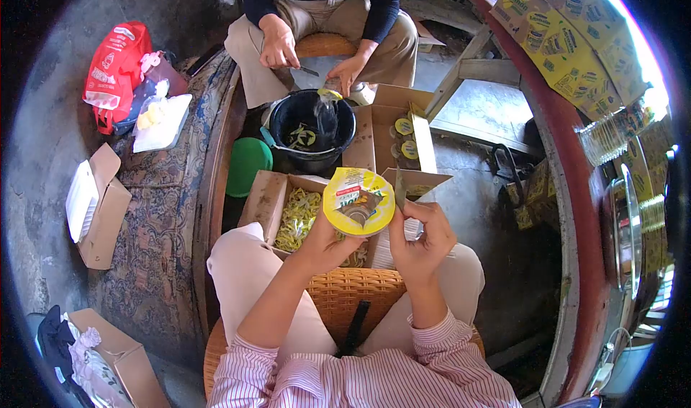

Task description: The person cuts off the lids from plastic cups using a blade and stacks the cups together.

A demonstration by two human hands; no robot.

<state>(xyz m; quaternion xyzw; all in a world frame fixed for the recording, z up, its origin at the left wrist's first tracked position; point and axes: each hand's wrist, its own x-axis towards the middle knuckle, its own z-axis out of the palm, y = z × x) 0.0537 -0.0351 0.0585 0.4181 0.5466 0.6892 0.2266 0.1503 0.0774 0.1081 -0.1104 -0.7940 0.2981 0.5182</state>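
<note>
Clamping left hand (325, 248) around the yellow-lidded cup (358, 202), apparently pinching a blade (400, 190) in right hand (423, 239); seemingly cutting its film (347, 180) open, probably calling for careful trimming next.

Grey flr (489, 242) w/ blk bucket (311, 162), open cdbd boxes (255, 205).

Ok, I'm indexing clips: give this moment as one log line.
left hand: holding opened yellow-lidded cup | right hand: gripping blade beside it | other person's left hand: above dark bucket
</note>
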